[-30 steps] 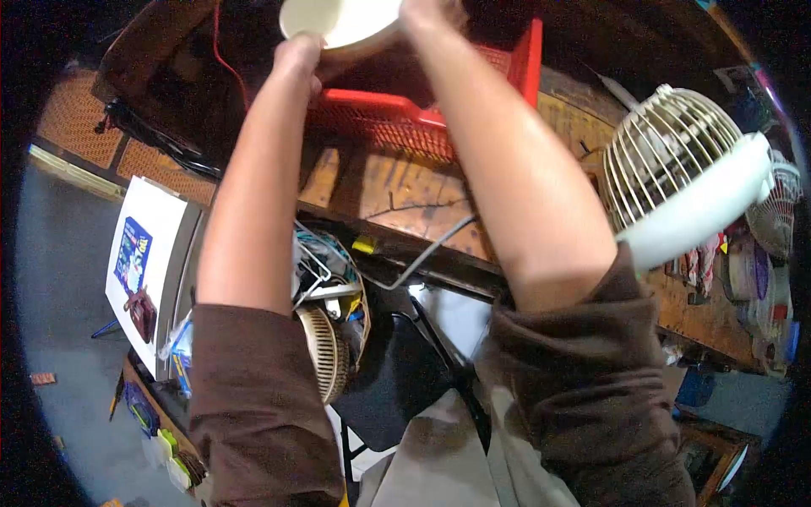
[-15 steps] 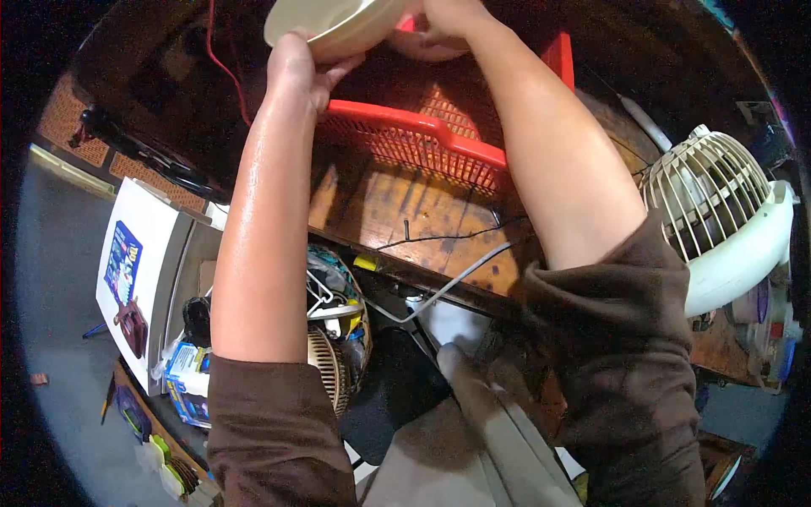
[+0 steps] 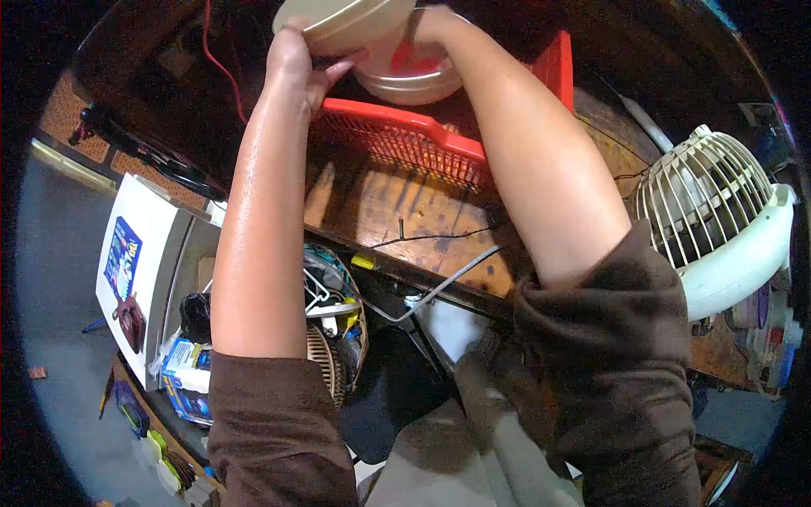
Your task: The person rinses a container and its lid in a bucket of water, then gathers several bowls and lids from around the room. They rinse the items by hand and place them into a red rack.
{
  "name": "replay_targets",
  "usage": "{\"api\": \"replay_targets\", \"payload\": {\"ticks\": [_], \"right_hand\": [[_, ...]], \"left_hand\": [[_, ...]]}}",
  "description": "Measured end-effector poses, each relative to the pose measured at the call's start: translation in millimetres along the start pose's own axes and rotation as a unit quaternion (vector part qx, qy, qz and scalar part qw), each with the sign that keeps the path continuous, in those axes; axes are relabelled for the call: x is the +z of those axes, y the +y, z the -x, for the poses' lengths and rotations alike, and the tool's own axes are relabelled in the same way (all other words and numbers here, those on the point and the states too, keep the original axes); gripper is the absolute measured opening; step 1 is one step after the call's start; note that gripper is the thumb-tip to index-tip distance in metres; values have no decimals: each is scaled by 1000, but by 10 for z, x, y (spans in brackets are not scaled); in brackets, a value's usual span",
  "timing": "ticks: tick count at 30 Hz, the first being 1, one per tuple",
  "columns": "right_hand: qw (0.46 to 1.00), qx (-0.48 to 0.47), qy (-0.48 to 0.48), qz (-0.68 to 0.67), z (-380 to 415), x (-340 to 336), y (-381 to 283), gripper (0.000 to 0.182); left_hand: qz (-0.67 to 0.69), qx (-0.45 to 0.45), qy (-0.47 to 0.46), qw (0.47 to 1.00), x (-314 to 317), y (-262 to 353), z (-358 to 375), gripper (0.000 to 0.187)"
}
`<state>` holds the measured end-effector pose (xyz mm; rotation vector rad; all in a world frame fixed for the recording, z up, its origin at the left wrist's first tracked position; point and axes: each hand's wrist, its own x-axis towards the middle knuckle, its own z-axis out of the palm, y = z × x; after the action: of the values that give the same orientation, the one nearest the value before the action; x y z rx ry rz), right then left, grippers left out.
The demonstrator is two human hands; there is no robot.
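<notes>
No lettering reads clearly anywhere: a blue printed label (image 3: pixel 120 258) on the white box (image 3: pixel 139 228) at left and the blue-and-white carton (image 3: pixel 184 380) below it carry print too small and blurred to decipher.

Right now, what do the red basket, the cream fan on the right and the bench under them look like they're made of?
Red lattice basket: looks like moulded plastic, glossy rim, pierced mesh walls. Cream round fan: probably plastic, with a smooth matte housing and thin ribbed grille, though the grille could be painted wire. Brown bench top: seems to be worn wood, with visible grain, dark stains and scuffs.
</notes>
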<state>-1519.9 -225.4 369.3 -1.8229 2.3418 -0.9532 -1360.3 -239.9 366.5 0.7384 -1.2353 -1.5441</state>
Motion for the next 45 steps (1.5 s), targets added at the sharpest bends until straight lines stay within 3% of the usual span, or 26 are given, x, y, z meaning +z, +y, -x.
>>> {"api": "replay_targets", "payload": {"ticks": [3,4,6,8,9,10,12,14,16,17,19,20,21,22,23,24,31,34,36,37,42,45], "right_hand": [[988,78,127,49,-14,-194,-56,25],[954,101,280,17,-7,-211,-62,25],[922,178,339,-53,29,-361,-47,25],[905,225,355,-59,44,-409,-18,24],[867,228,419,-145,30,-398,33,24],[817,227,477,-230,11,-381,74,24],[825,194,463,-259,-26,-336,133,24],[831,161,448,-288,-75,-324,180,24],[914,148,277,-255,-88,-349,181,27],[914,149,278,-255,-74,-342,189,27],[968,154,176,-91,124,-374,23,28],[956,196,218,-20,294,-418,-162,33],[956,196,217,-20,247,-380,-132,33],[941,259,215,-24,170,-333,-85,35],[923,322,211,-27,108,-303,-18,38],[948,290,86,-102,173,-420,14,38],[908,356,166,-144,87,-374,8,30],[930,333,100,-116,74,-388,37,28],[959,281,-3,-27,-63,-316,127,32],[960,280,-4,-27,-91,-275,148,32],[938,290,10,-188,-153,-111,182,32],[913,295,20,-281,-180,-23,199,33]], "left_hand": [[16,18,-13,1000,15,26,30,44],[9,9,-32,999,5,35,-5,43],[2,-2,-49,999,15,42,14,42],[-44,-42,-2,998,111,51,90,38],[-43,-41,-2,998,110,34,69,38],[-127,-57,-4,990,97,-2,15,35],[-256,-67,-48,963,43,-23,-92,25],[-220,-56,-24,974,23,-92,-124,23],[-184,-44,-1,982,34,-104,-125,21],[-181,-36,5,983,29,-117,-136,21],[-179,-29,11,983,47,-120,-117,21],[-179,-29,29,983,88,-110,-69,24],[-178,-29,49,982,107,-100,-35,27],[-178,-29,49,982,82,-106,-86,27],[-266,-63,18,962,56,-107,-165,30],[-350,-97,-15,931,57,-88,-184,33],[-190,-80,-36,978,98,-68,-76,41],[-205,-114,-57,971,34,-101,-152,42],[-205,-89,-56,973,-19,-148,-221,43],[-205,-89,-55,973,-20,-141,-215,43],[-273,-187,-97,939,171,-14,-56,57],[-277,-112,-148,943,23,-135,-251,62]]}}
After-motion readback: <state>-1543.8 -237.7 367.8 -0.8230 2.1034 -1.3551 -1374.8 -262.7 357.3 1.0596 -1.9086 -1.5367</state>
